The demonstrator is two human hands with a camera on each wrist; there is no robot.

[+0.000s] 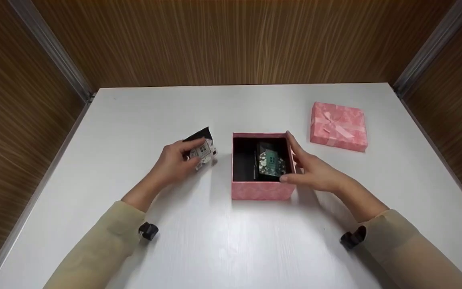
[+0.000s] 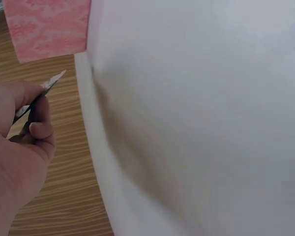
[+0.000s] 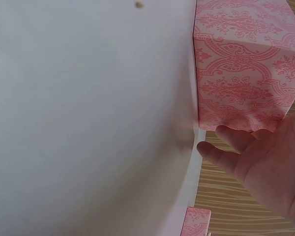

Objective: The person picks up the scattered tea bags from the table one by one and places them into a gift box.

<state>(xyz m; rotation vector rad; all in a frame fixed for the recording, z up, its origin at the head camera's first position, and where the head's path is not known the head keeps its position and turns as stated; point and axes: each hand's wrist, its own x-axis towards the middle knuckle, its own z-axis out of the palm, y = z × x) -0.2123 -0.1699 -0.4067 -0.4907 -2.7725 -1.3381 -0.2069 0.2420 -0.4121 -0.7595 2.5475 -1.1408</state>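
Note:
Between thumb and fingers, my left hand [image 1: 177, 160] pinches a small flat packet [image 1: 205, 150] with a black side and a white floral side, a little left of the pink gift box [image 1: 262, 190]. In the left wrist view the packet [image 2: 53, 80] shows edge-on. The lidless box has a black inside; a dark packet with a green label and pale flowers [image 1: 271, 162] is in its right half. My right hand [image 1: 313, 170] holds the box's right side, thumb at the front rim and index finger at the back corner. Its other fingers are lower along the patterned wall [image 3: 241, 88].
The pink lid [image 1: 338, 126] with a ribbon bow lies at the back right of the white table [image 1: 215, 241]. Wood-grain panels [image 1: 231, 44] rise behind the table and along both sides.

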